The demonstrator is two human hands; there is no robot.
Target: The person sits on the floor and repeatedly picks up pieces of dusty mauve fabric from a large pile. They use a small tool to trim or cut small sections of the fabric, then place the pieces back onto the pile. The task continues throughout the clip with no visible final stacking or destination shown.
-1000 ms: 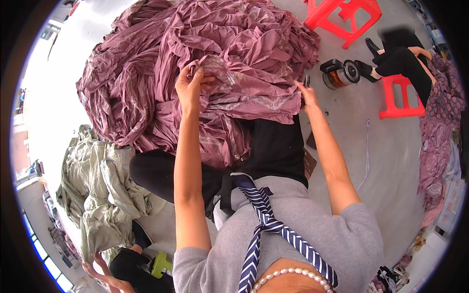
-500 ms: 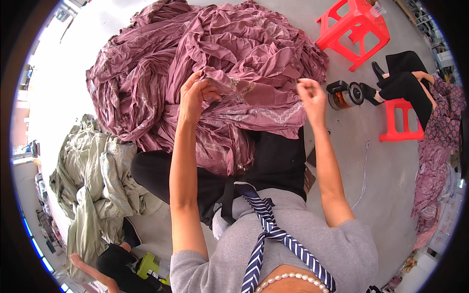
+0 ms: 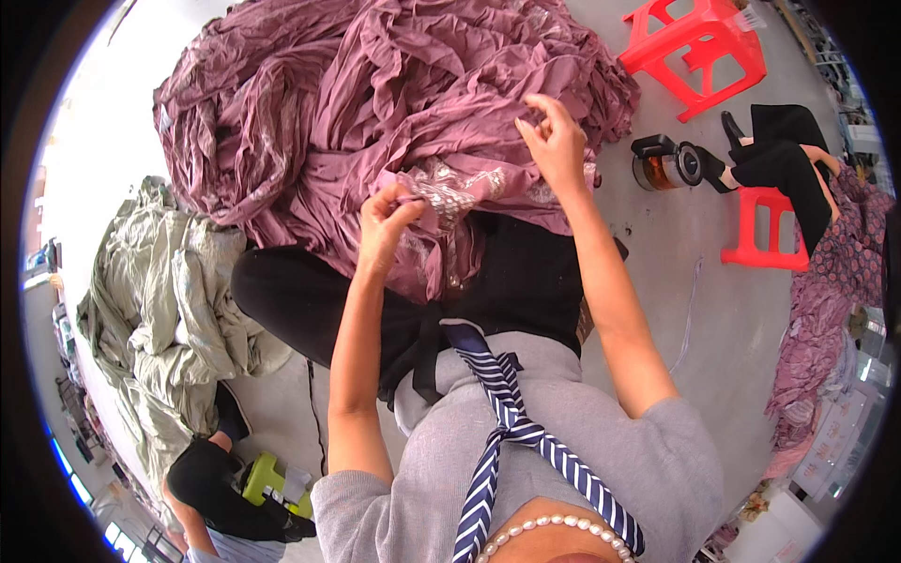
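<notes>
A large heap of mauve-pink fabric (image 3: 375,113) with pale patterned bands spreads over the floor in front of me, its near end draped onto my lap. My left hand (image 3: 387,220) pinches an edge of this cloth beside a silvery patterned patch (image 3: 446,192). Raised over the heap's right part is my right hand (image 3: 554,141), thumb and fingers apart with nothing between them. Whether its lower side brushes the cloth I cannot tell.
Pale green fabric (image 3: 150,291) lies at left, near a seated person's dark-clad leg (image 3: 202,479) and a lime-green object (image 3: 266,477). At right are a red stool (image 3: 704,47), a glass pot of amber liquid (image 3: 662,167) and another person (image 3: 798,150) on a second red stool (image 3: 765,230).
My left hand has come down toward my lap with the cloth edge. My right hand has moved up and left over the heap, and its fingers have spread.
</notes>
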